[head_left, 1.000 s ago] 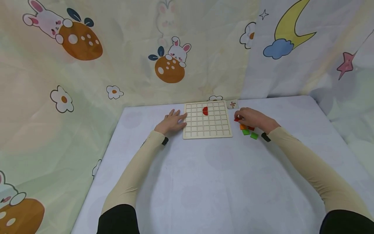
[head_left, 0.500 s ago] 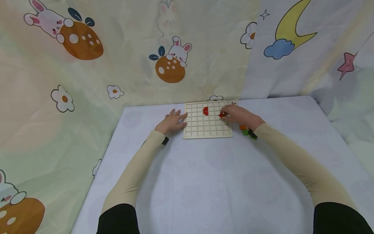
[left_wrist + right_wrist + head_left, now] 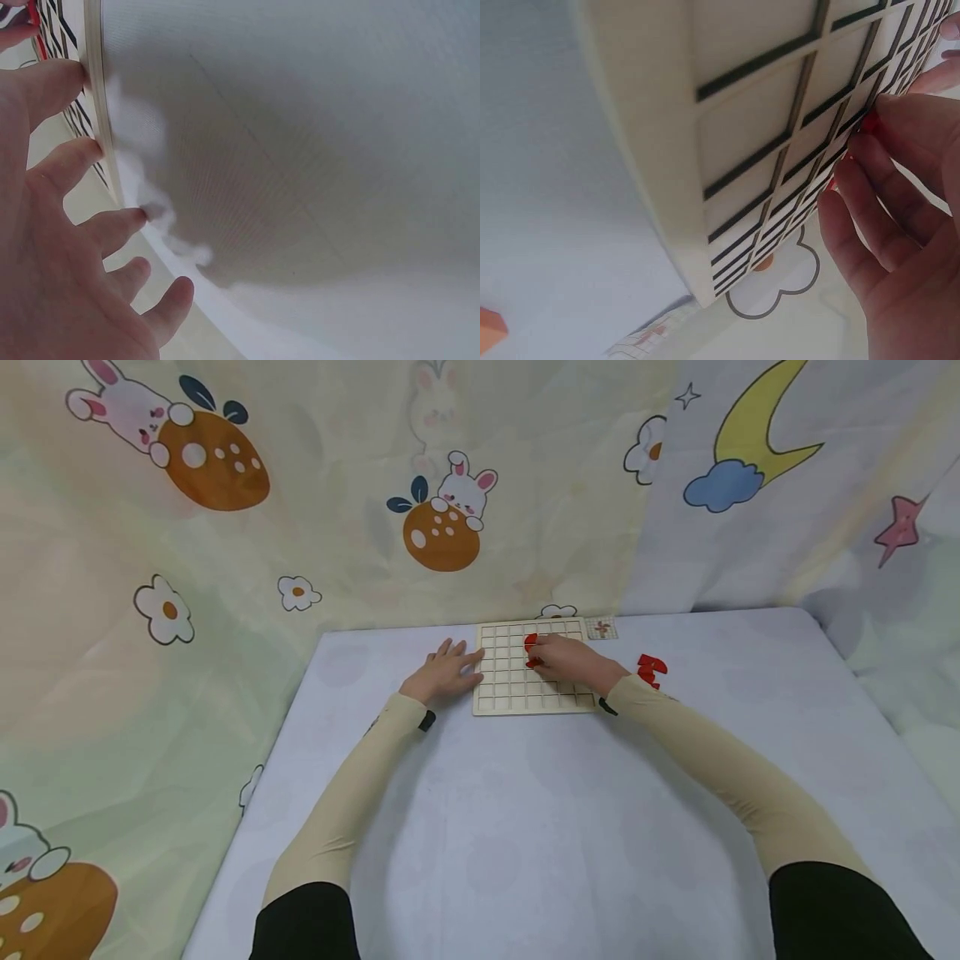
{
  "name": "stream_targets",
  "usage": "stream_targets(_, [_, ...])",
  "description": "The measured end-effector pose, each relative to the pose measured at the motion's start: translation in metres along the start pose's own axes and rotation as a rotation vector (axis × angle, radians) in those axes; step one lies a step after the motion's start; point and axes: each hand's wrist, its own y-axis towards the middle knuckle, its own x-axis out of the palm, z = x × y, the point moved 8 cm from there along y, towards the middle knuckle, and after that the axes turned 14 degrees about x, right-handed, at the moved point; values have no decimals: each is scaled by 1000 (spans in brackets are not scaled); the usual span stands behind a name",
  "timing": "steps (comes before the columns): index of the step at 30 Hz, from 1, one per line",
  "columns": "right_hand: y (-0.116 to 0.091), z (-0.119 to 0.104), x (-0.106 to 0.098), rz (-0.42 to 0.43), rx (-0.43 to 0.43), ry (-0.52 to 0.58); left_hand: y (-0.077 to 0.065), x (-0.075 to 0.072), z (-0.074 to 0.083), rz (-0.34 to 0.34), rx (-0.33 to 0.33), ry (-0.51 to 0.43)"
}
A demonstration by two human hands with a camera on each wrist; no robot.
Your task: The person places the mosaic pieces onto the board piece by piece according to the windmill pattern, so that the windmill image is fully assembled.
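Note:
A pale wooden grid board [image 3: 498, 697] lies near the table's back edge. My left hand [image 3: 442, 673] is spread at its left side; in the left wrist view thumb and index fingertips touch the board's edge. Over the grid, my right hand [image 3: 572, 660] pinches a small red tile [image 3: 533, 663] between thumb and fingers, low above the squares. Its shape is mostly covered by the fingertips. Just behind it, red tiles [image 3: 530, 640] sit in the grid, partly hidden by the right hand. In the right wrist view the held red tile [image 3: 871, 124] shows between the fingertips.
Several loose red tiles [image 3: 651, 667] lie right of the board, partly behind the right sleeve. An orange tile [image 3: 490, 330] shows in the right wrist view. A small pattern card [image 3: 601, 627] lies at the board's back right corner. A printed cloth [image 3: 337, 527] hangs behind the table.
My right hand has carried the red tile leftward from the loose pile onto the middle of the board. The left hand has stayed at the board's edge.

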Motion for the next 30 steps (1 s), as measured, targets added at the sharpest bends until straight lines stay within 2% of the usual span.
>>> stream_targets(15, [0, -4, -6, 38, -20, 27, 1, 0, 1, -3, -8, 15])
stream_targets(25, [5, -2, -2, 9, 2, 13, -1, -3, 4, -6, -7, 20])
stream_targets(30, [5, -4, -3, 22, -5, 16, 0, -3, 4, -8, -10, 26])
